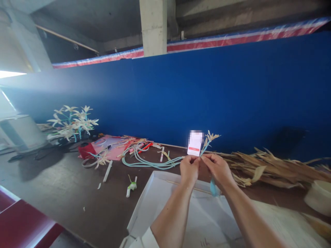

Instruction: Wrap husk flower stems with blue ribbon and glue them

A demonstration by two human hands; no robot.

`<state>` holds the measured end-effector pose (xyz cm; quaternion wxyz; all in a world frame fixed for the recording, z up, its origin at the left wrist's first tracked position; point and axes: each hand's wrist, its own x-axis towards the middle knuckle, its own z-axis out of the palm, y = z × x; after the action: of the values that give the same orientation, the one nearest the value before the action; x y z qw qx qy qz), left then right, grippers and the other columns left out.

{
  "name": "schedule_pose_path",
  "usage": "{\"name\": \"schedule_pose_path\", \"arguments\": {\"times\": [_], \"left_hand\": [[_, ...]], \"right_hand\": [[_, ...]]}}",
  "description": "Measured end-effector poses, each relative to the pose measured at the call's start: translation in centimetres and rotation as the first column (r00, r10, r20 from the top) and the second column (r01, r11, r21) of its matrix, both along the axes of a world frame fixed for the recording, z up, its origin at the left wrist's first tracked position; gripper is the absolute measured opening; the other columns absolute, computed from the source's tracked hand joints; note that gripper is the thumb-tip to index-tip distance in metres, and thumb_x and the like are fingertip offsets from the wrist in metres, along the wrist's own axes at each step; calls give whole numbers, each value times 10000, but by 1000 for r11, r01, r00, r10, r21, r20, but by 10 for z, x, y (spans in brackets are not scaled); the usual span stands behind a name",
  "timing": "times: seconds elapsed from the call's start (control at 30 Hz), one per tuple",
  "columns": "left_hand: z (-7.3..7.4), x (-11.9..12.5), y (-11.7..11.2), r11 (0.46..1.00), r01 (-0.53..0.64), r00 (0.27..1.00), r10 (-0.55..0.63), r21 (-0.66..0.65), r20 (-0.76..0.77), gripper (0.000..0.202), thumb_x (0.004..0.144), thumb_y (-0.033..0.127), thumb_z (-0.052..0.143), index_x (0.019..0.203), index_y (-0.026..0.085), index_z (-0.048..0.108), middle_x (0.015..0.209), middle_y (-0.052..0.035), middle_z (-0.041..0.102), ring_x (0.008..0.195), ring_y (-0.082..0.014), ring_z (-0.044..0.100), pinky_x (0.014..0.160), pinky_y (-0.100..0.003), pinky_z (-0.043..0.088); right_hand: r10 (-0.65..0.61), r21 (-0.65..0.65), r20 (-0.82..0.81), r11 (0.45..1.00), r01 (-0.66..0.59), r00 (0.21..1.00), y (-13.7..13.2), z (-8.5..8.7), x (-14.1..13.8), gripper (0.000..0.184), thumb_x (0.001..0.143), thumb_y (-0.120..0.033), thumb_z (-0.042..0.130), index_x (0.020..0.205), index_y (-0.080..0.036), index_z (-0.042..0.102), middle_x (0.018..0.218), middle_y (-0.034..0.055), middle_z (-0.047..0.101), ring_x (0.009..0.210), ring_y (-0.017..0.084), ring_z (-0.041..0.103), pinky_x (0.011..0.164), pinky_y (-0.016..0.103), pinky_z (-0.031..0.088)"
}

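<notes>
A small handmade flower [212, 136] with pale, straw-coloured petals leans up and to the right on a stem wrapped in light blue. My right hand [216, 167] pinches the lower end of that stem between thumb and fingers. Right beside it, my left hand [190, 168] is closed, its fingertips meeting at the same stem; its exact grip is partly hidden. A strip of light blue tape [213, 187] dangles below my right hand. Just behind my hands stands a lit phone [194, 146], its screen partly blurred. Beneath my forearms lies a shallow white box [147, 199].
Light blue cords [155, 165] loop to the left. Finished pale flowers [74, 122] stand at the far left, near pink sheets [113, 146]. Dried husks [274, 168] and a pale bowl [319, 196] are at right. Behind the table [85, 186] rises a blue partition [219, 86].
</notes>
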<state>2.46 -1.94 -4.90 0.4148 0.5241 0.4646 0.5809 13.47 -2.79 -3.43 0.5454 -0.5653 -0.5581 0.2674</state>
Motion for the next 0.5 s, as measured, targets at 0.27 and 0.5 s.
{"name": "schedule_pose_path", "arguments": {"times": [0.27,0.5], "left_hand": [[1,-1,0,999,-27,1000,27,29,-12,157,705,298,556,700,157,625,633,-14,600,604,-120,524,606,-231,395],[6,-1,-4,999,-45,999,45,28,-16,152,702,297,560,705,161,626,660,-12,613,622,-121,527,609,-231,390]], "right_hand": [[-6,-21,-44,1000,5,999,-3,4,-3,349,664,-449,611,829,-146,666,552,3,577,482,115,462,451,234,334],[24,-19,-131,999,-27,991,-8,6,-7,381,680,-442,608,917,-148,661,538,-1,567,498,126,484,451,232,349]]}}
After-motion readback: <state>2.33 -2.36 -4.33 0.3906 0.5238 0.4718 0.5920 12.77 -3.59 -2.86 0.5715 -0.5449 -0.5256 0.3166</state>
